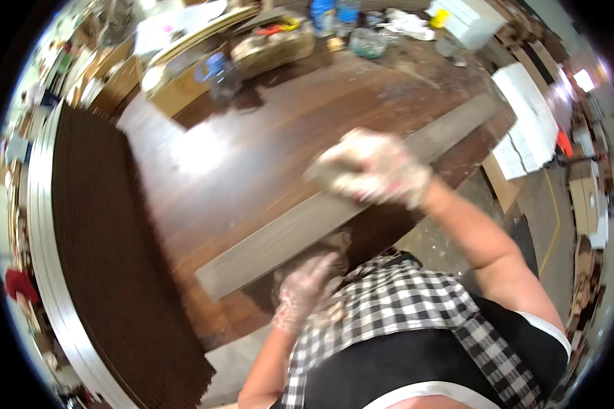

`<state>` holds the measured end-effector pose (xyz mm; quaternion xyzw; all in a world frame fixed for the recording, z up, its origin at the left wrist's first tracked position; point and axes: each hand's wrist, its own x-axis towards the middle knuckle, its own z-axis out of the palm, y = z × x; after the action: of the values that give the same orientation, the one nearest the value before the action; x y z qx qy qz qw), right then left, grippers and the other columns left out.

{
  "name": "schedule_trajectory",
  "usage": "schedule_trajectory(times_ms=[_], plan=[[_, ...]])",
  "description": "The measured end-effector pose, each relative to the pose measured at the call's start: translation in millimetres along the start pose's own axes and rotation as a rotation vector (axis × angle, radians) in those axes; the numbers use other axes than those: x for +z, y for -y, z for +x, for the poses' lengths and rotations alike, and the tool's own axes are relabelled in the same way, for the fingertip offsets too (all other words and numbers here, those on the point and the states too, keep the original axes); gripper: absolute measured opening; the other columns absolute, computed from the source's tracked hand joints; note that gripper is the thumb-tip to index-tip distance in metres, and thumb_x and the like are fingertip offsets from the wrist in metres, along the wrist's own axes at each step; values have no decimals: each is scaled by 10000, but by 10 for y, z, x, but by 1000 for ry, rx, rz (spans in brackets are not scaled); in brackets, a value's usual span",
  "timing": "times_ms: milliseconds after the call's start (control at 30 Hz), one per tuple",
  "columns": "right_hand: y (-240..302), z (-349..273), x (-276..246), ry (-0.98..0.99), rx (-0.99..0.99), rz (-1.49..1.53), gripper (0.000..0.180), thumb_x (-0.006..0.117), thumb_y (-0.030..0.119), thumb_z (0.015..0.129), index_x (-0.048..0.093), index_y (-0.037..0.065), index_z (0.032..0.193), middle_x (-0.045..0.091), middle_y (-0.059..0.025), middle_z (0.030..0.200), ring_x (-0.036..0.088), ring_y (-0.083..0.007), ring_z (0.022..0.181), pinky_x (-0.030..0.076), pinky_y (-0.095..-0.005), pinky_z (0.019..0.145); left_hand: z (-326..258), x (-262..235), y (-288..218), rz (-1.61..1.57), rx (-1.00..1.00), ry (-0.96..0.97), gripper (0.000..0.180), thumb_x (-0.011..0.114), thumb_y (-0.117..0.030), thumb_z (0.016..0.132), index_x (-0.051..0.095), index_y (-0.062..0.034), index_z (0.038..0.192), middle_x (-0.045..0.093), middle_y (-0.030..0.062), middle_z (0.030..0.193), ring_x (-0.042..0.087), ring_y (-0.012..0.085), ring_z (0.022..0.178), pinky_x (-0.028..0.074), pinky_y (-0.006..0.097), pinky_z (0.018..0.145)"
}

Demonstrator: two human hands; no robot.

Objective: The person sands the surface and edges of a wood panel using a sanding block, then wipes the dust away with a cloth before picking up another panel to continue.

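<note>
A long grey-brown plank (273, 242) lies slantwise over the dark glossy wood tabletop (252, 163), from near left to far right. My right hand (382, 167), in a stained white glove, is over the plank's middle. Its fingers are closed round a small greyish pad or wad (341, 174), whose kind is blurred. My left hand (305, 290), gloved too, is low by the table's near edge, just this side of the plank. Motion smears its fingers, and a greyish blur beside them cannot be made out.
A tall stack of dark boards with pale edges (95, 225) stands along the left. At the back are a clear jug with a blue cap (222, 78), cardboard boxes (177, 95), blue-labelled bottles (324, 17) and a clear plastic container (368, 44). White panels (525, 116) stand at right.
</note>
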<state>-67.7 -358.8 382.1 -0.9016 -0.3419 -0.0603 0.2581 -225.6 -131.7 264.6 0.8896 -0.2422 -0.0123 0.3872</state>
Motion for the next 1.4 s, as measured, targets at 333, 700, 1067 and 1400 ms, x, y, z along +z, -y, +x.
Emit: schedule_trajectory(times_ms=[333, 700, 1067, 1400], plan=[[-1565, -594, -1332, 44, 423, -288, 516, 644, 646, 839, 745, 185, 1047, 723, -85, 1061, 670, -263, 1021, 537, -384, 891, 469, 322, -207, -150, -119, 332, 460, 665, -114, 899, 558, -30, 1338, 614, 201, 1286, 622, 337, 1146, 521, 389, 932], [-3728, -1393, -2370, -719, 757, -107, 497, 694, 409, 900, 636, 86, 1274, 653, -123, 1295, 614, -269, 1207, 473, -375, 1019, 1694, -577, -1423, 458, -138, -12, 809, 845, -246, 715, 481, -55, 1412, 570, 156, 1344, 480, 380, 1290, 347, 510, 1101], [-3394, -1202, -1946, -959, 698, 330, 490, 661, 289, 954, 543, 42, 1361, 616, -142, 1327, 601, -286, 1193, 441, -372, 1054, 1645, -746, -1372, 526, -111, 127, 895, 864, -175, 666, 428, -36, 1435, 614, 167, 1126, 601, 360, 995, 494, 458, 879], [-3014, -1522, -1816, -1298, 692, 1068, 358, 620, 241, 972, 556, 50, 1269, 656, -90, 956, 619, -164, 679, 493, -290, 579, 1330, -499, -1225, 693, 83, 218, 721, 720, -79, 746, 528, -248, 1420, 542, 64, 949, 535, 273, 950, 466, 489, 870]])
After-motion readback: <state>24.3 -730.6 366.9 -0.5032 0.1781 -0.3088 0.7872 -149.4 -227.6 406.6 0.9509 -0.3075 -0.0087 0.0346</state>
